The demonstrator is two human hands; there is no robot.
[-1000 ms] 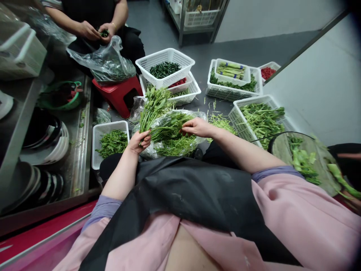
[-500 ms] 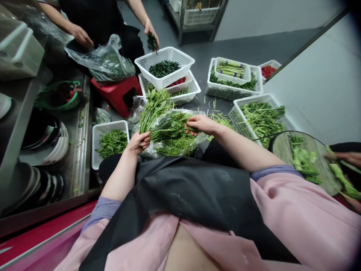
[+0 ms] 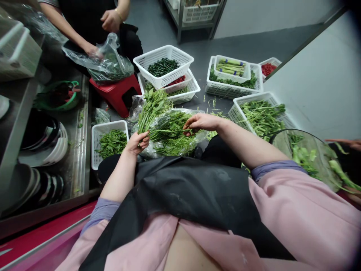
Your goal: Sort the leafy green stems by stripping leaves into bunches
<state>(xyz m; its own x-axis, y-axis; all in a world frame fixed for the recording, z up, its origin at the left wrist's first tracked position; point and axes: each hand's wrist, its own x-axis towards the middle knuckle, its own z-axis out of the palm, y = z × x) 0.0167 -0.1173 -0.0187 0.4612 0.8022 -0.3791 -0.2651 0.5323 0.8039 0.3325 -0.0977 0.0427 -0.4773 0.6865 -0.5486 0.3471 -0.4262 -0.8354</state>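
Note:
My left hand (image 3: 137, 142) is closed round a bunch of leafy green stems (image 3: 150, 109), whose leaves fan up and away from me. Just right of it, an opened clear plastic bag (image 3: 153, 148) lies under a loose heap of the same greens (image 3: 173, 130). Over the right side of this heap, my right hand (image 3: 194, 124) has its fingers curled and pinched on thin green stems; the fingertips are partly hidden among them.
A white basket of greens (image 3: 93, 146) stands at left, another (image 3: 237, 113) at right. Stacked baskets (image 3: 166, 81) hold green and red peppers. A co-worker's hand (image 3: 111, 19) is beyond a red stool (image 3: 117, 96). Metal shelving (image 3: 84, 150) with plates borders the left; a round board (image 3: 284, 146) is at right.
My right hand has shifted slightly left over the heap; my left hand keeps its bunch. The co-worker's hand, with dark green pieces before, has withdrawn from the basket; their other hand is at the bag.

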